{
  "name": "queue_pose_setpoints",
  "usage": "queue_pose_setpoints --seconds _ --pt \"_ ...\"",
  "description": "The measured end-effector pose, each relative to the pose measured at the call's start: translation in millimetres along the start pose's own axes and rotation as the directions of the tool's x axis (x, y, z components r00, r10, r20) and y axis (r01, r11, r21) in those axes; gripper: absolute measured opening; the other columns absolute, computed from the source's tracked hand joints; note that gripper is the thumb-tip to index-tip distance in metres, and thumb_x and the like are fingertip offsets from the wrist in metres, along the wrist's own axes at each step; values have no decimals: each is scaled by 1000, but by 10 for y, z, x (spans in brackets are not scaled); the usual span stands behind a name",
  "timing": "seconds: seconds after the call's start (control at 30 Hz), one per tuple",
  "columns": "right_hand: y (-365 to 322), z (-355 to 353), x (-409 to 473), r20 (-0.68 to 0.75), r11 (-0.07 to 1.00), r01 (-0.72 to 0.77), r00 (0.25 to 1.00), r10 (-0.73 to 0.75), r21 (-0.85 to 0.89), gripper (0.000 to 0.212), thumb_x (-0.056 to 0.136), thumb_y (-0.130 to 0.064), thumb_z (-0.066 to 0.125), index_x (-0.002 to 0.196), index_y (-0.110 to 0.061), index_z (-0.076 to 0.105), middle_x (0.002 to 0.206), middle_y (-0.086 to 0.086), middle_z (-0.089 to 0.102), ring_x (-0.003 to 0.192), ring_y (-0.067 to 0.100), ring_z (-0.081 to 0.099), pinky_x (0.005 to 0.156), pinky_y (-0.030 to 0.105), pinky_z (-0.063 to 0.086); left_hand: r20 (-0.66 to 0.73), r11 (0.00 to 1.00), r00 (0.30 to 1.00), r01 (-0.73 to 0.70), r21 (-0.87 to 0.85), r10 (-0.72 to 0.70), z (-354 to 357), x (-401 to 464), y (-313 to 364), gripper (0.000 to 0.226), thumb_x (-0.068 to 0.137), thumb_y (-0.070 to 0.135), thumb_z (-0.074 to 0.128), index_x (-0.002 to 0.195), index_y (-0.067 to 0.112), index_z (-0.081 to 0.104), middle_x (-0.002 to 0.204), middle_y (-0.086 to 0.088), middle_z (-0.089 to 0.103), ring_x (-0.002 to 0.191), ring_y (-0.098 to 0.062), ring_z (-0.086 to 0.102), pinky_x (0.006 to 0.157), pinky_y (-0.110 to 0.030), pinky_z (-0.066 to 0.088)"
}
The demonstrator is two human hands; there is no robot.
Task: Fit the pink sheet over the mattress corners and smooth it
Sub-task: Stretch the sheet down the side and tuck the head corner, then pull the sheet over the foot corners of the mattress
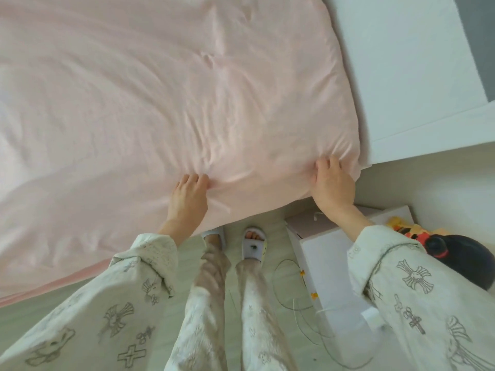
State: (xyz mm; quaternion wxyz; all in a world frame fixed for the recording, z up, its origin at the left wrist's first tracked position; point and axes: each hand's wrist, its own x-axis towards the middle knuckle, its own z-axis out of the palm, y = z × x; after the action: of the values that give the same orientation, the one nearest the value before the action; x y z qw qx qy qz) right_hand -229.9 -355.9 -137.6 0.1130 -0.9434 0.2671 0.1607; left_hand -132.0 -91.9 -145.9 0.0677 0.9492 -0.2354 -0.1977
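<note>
The pink sheet (166, 97) covers the whole mattress top and hangs over its near side; the mattress itself is hidden under it. Wrinkles fan out from the near right corner. My left hand (187, 199) grips a bunch of the sheet at the near edge, fingers curled into the fabric. My right hand (332, 183) grips the sheet at the near right corner, where the cloth is gathered into folds.
A white wall or headboard panel (401, 76) runs along the bed's right side. A white box-like stand (329, 258) sits on the floor by the corner, with thin cables (294, 298) beside it and a dark plush toy (460, 253) behind. My slippered feet (251, 242) stand close to the bed.
</note>
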Motion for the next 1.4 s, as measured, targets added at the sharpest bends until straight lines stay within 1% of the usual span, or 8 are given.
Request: queue_pose_setpoints --seconds 0.23,0.5,0.73,0.93,1.03,1.13,1.27,1.4 --pt "386 43 -48 225 592 -637 751 620 494 43 94 -17 45 135 -7 35 138 16 43 120 38 49 91 43 42 85 998 996 -16 53 12 64 -157 85 28 82 -5 47 108 4 56 96 -16 65 92 -36 58 79 -42 41" --pt "552 216 217 240 566 -636 748 618 525 30 90 -12 41 112 -2 60 118 18 62 107 37 58 85 37 45 -28 982 1000 -8 189 14 344 -388 170 35 64 -3 62 97 7 59 94 -12 62 86 -33 58 77 -44 44" --pt "703 185 228 153 551 -731 647 747 402 28 91 -8 42 117 -2 51 122 21 60 111 38 57 86 43 46 -34 989 999 3 151 2 365 -359 255 41 65 -1 61 105 8 55 102 -13 58 95 -35 55 77 -46 45" --pt "598 246 105 350 542 -782 623 699 308 36 94 -22 43 119 1 54 122 22 60 111 39 58 89 43 48 186 995 982 -41 86 25 381 -445 278 51 72 4 62 122 6 52 117 -14 52 105 -35 51 87 -45 44" --pt "268 187 -189 267 785 -584 806 529 205 33 97 -24 36 107 -3 60 102 19 66 97 37 61 71 34 43 310 994 951 43 -103 -9 291 -421 317 43 86 9 50 129 10 46 128 -9 47 114 -32 49 92 -41 46" --pt "-269 114 -447 7 970 -67 998 67 235 24 94 -17 41 87 -5 60 77 9 61 75 32 59 58 30 36 203 980 979 20 -196 20 122 -423 294 37 88 5 46 123 13 52 124 -7 54 108 -31 54 89 -41 46" --pt "-1033 46 -365 -211 865 489 863 -460 115 28 82 -16 41 93 -9 65 90 11 65 83 32 61 68 38 50 -166 995 984 56 -80 -68 -109 -405 -78 51 78 -3 53 125 15 47 125 -15 49 119 -37 44 99 -51 36" --pt "-1742 57 -215 146 865 501 853 -501 43 48 90 -25 35 138 -19 42 153 17 25 142 36 21 104 65 25 96 948 945 317 -39 -312 -199 -534 -701 69 88 8 45 144 37 18 157 -4 -1 144 -35 -7 112 -61 5"
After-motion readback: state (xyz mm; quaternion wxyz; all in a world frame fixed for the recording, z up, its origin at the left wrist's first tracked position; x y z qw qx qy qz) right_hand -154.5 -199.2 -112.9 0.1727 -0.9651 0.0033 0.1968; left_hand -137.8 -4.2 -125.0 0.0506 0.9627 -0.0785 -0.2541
